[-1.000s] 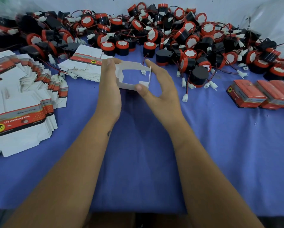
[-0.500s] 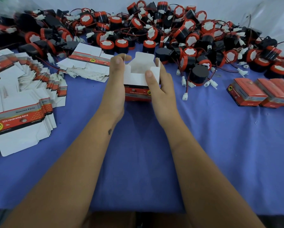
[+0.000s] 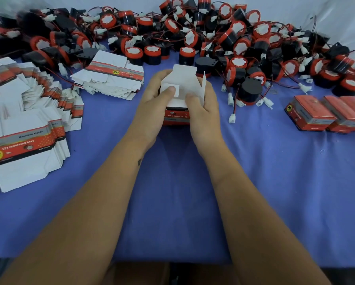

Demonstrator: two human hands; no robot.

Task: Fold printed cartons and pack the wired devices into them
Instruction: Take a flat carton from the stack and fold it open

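Observation:
A small printed carton (image 3: 177, 117), red and black outside and white inside, stands on the blue cloth between my hands. My left hand (image 3: 150, 108) grips its left side, the thumb pressing a small white side flap inward. My right hand (image 3: 203, 112) holds the right side, thumb on the white flaps; the top flap (image 3: 184, 76) still stands up. A big heap of black-and-red wired devices (image 3: 224, 42) with white plugs lies across the back of the table. One device (image 3: 249, 92) sits just right of my right hand.
Flat unfolded cartons lie in fanned stacks at the left (image 3: 22, 128) and in a smaller pile (image 3: 111, 77) behind my left hand. Closed red cartons (image 3: 324, 114) stand in a row at the right. The blue cloth (image 3: 285, 182) covers the table.
The carton went from a flat open sleeve held up to an upright box on the cloth. My thumbs now press its upper side flaps inward.

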